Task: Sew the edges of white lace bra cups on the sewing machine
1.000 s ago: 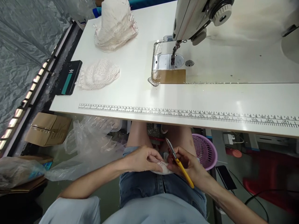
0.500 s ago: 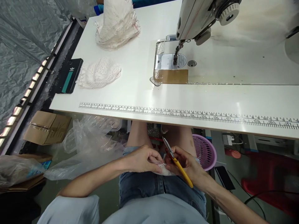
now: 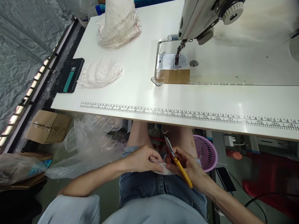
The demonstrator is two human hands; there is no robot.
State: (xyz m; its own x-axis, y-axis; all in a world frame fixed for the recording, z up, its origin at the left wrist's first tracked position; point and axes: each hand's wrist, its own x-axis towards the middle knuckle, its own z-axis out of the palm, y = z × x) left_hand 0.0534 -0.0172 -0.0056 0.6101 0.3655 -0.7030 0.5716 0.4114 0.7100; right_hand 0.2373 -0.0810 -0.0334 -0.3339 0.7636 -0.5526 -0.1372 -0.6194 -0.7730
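Observation:
Over my lap, below the table edge, my left hand pinches a small white lace piece, fingers closed on it. My right hand touches the same piece and grips yellow-handled thread snips, whose metal blades point up and away from me. Both hands meet above my denim shorts.
A white sewing table with a printed ruler strip carries a sewing machine, a lace heap, a taller fabric pile and a black phone. Below are a purple basket, plastic bags and a cardboard box.
The hands stay together on the lace piece; the snips shifted only slightly. The view drifted a little to the left.

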